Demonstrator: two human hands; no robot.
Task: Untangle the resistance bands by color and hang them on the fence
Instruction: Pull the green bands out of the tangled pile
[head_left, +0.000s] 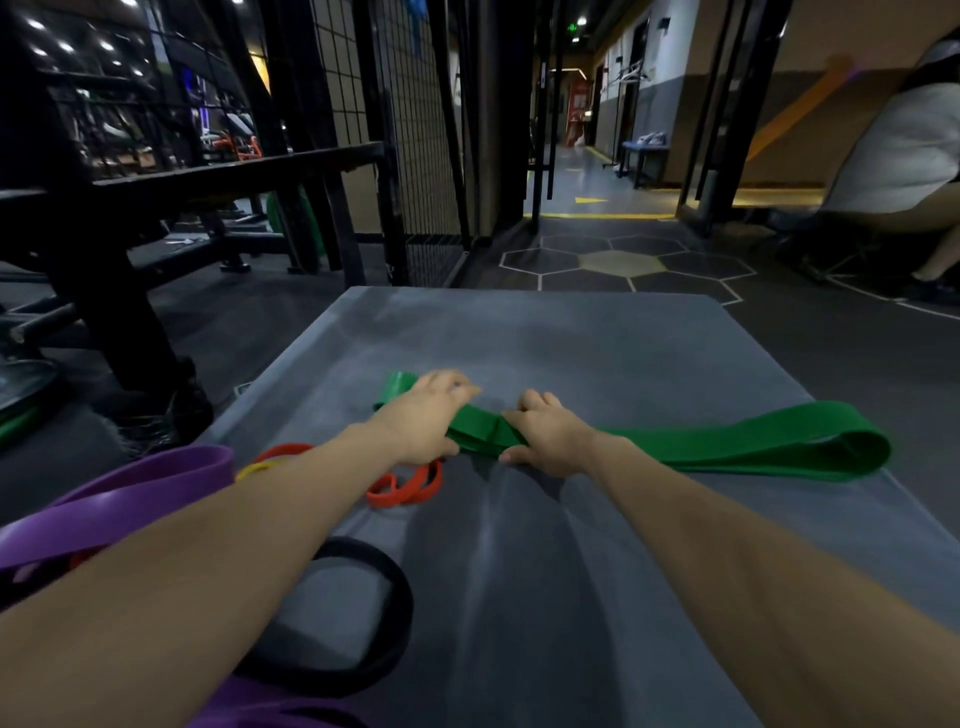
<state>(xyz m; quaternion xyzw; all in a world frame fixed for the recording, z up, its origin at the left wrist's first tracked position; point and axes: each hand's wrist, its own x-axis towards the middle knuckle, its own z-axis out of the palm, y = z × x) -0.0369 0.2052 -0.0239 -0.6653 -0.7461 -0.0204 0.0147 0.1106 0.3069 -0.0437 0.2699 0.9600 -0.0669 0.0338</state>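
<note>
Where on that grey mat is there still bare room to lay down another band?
The grey mat is bare beyond both hands, up to its far edge, and near the viewer between the forearms, right of the black band. The left side is crowded: purple band, orange band and a yellow band. The green band fills the right.

You've got a matt grey mat (597, 353), smooth with a few soft creases and a chalky, scuffed look. The green band (727, 441) looks like flat matt rubber, no shine at all. The purple band (130, 488) is glossier and catches the light; the orange band (405, 488) has a slight sheen too. The black band (384, 587) is dull. The fence (410, 130) is thin black metal mesh.
</note>
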